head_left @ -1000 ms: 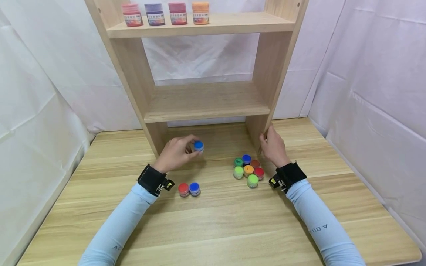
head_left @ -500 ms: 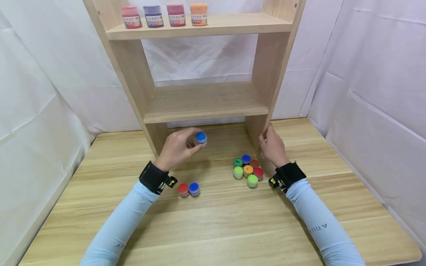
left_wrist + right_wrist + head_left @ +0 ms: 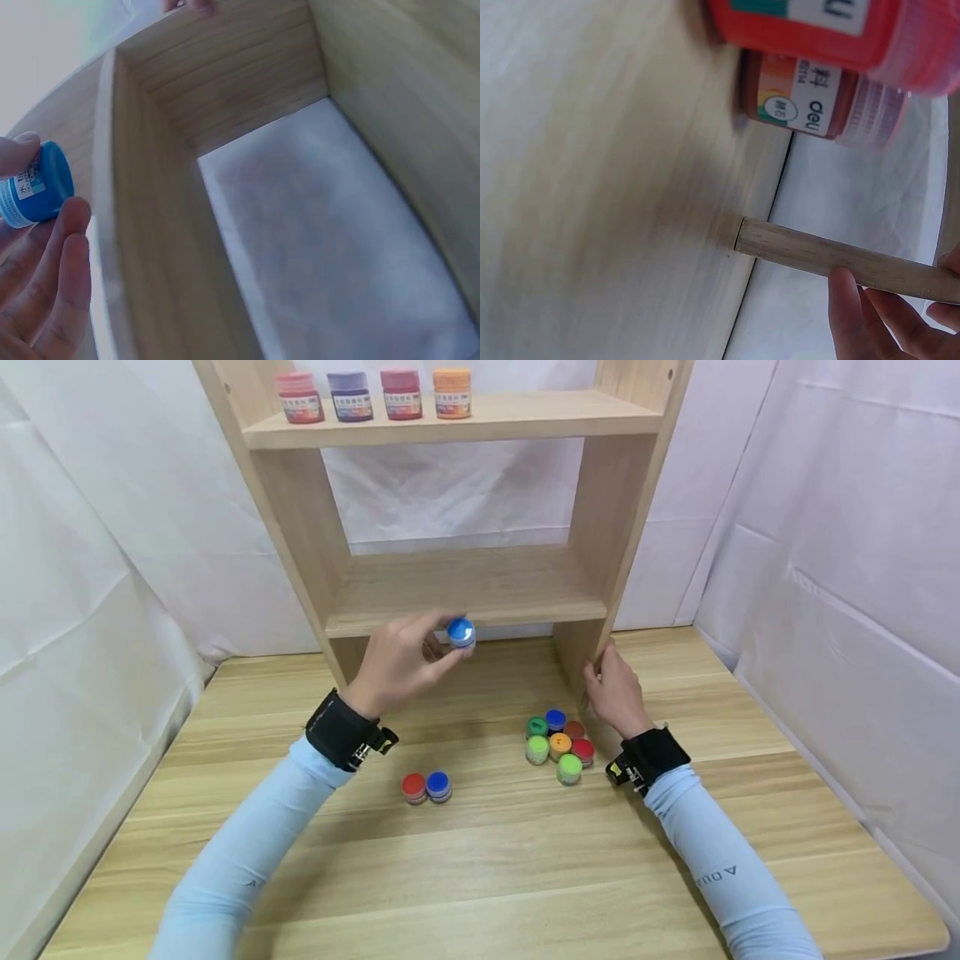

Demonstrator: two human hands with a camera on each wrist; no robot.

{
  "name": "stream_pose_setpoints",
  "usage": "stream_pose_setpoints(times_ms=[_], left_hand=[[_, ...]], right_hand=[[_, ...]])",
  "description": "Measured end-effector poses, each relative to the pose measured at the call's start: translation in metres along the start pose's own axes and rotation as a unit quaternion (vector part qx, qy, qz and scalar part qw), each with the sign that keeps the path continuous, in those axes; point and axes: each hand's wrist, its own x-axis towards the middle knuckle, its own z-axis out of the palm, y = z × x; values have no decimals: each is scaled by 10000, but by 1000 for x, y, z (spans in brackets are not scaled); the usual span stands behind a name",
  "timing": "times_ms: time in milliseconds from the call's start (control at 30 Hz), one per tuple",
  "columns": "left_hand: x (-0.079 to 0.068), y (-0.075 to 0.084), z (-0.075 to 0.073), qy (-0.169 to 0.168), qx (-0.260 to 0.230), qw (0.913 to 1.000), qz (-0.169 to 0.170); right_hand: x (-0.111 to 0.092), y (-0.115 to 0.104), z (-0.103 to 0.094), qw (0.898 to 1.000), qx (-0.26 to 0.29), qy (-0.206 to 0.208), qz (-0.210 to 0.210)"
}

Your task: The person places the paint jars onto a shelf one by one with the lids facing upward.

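A small blue-lidded paint jar [image 3: 461, 633] is pinched between the thumb and fingers of my left hand [image 3: 401, 660], in front of the middle shelf board's [image 3: 465, 585] front edge. In the left wrist view the blue jar [image 3: 51, 184] is seen from the side, its label partly covered by the thumb. My right hand [image 3: 618, 695] grips the lower end of the wooden shelf's right side panel [image 3: 626, 518]. The right wrist view has fingers [image 3: 845, 307] on one face of that panel's edge [image 3: 817, 253].
Beside my right hand several paint jars [image 3: 559, 745] stand in a cluster on the table [image 3: 480, 877]. A red-lidded jar [image 3: 414, 787] and a blue-lidded jar [image 3: 438, 786] stand together nearer the front. Several jars [image 3: 401, 395] line the upper shelf's left part. White cloth [image 3: 847, 568] hangs around.
My left hand has lifted the blue paint jar up and slightly right, from low over the table to the middle shelf's front edge. The right hand has stayed on the side panel.
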Motion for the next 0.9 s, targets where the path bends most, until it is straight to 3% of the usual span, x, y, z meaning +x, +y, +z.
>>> stream_pose_setpoints(times_ms=[400, 900], left_hand=[[58, 11, -32, 731, 115, 9958, 533], [120, 27, -68, 1075, 886, 9870, 800]], right_hand=[[0, 3, -3, 9994, -203, 173, -202], [-1, 3, -1, 9996, -152, 158, -180]])
